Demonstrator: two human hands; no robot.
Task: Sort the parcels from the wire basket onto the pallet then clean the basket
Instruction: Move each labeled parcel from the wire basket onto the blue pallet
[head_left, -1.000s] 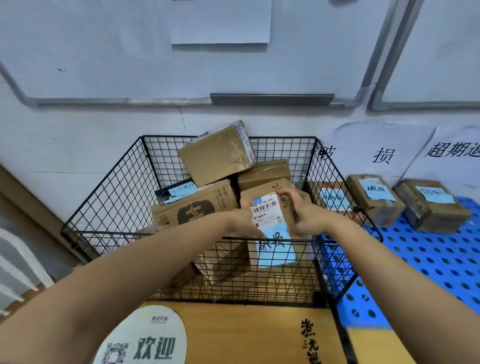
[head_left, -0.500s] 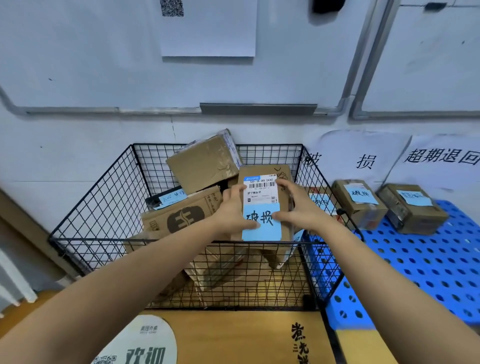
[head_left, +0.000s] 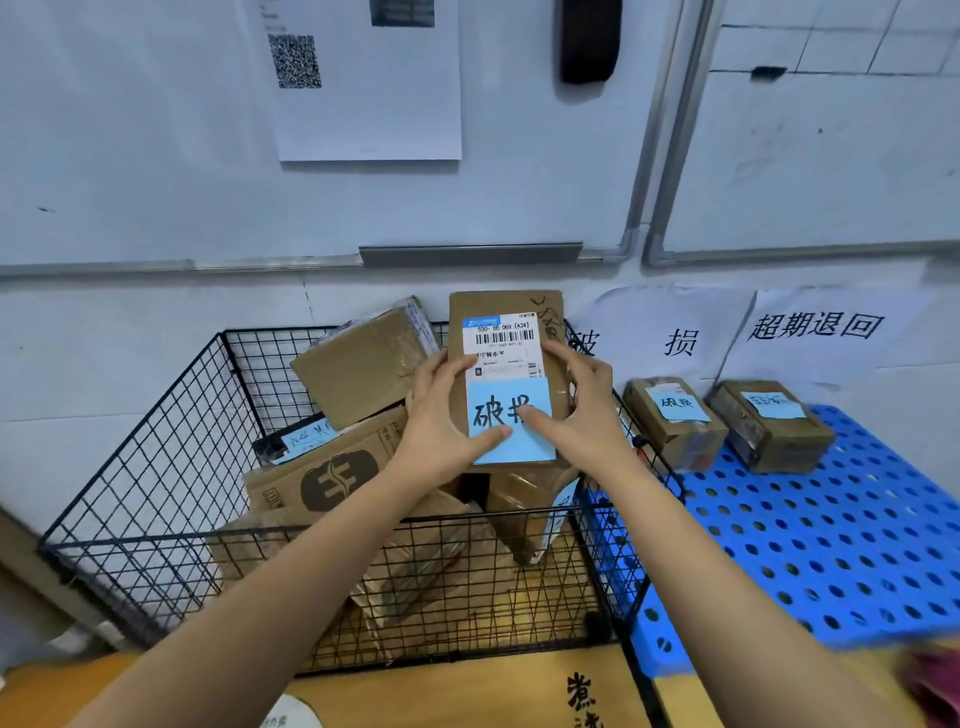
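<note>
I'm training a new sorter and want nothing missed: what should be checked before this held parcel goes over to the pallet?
1. Grip: left hand and right hand hold the held parcel by its sides: ok.
2. The blue note reads 破损, thumbs partly over it: ok.
3. Matching 破损 wall sign sits above the blue pallet: ok.
4. Bare pallet space in front of the parcel already there: ok.
5. Held parcel clear of the wire basket rim: cannot tell.
</note>
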